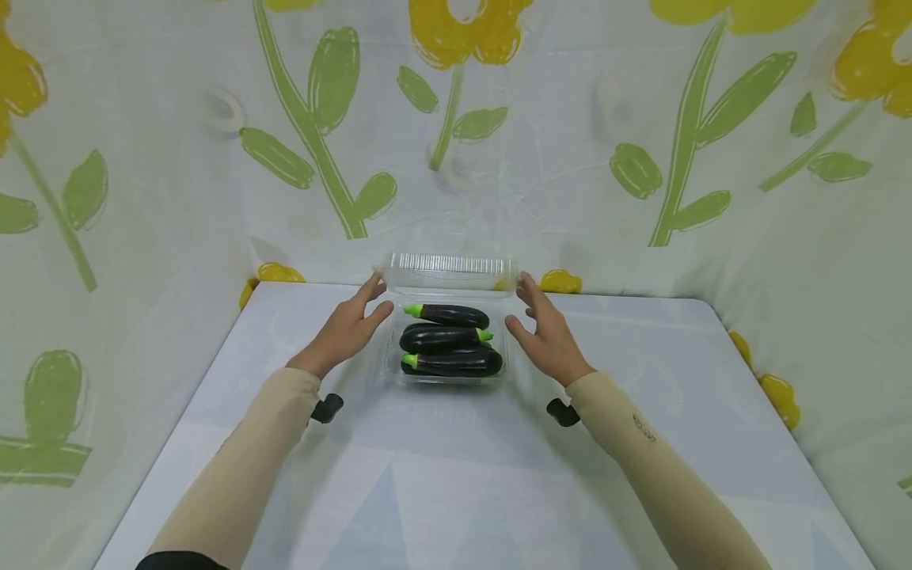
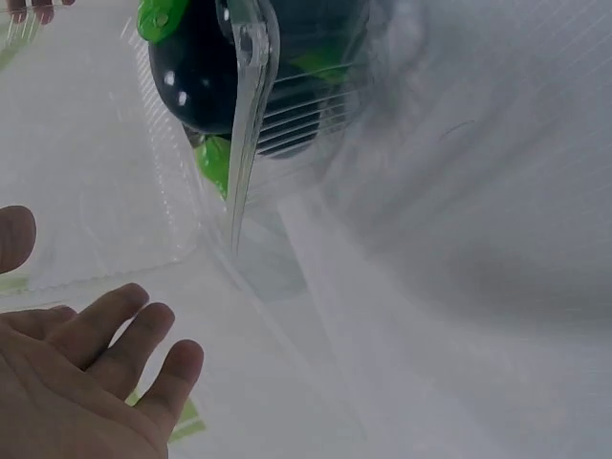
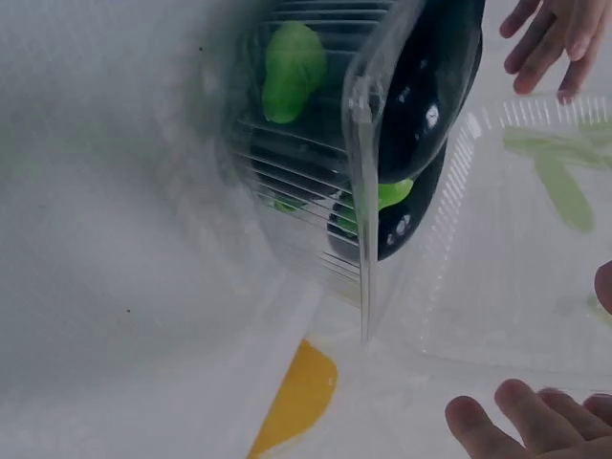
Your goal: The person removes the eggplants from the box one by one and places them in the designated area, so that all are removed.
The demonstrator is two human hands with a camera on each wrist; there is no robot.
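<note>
A clear plastic clamshell box point(image 1: 450, 381) stands on the table with its hinged lid point(image 1: 449, 279) tilted up at the far side. Inside lie several dark eggplants point(image 1: 456, 362) with bright green caps, heaped one over another. My left hand point(image 1: 347, 328) is at the lid's left side, fingers extended and thumb apart. On the opposite side, my right hand point(image 1: 549, 332) reaches up beside the lid's right edge, its palm facing inward. Neither hand holds anything. Whether the fingertips touch the lid is unclear. Both wrist views show the lid point(image 2: 86, 143) between the hands.
The white table point(image 1: 456, 475) has a pale blue triangle print. Behind it and along both sides hangs a curtain point(image 1: 534, 206) with yellow flowers and green leaves, close to the table's far edge. A small black device point(image 1: 328, 408) sits at each wrist.
</note>
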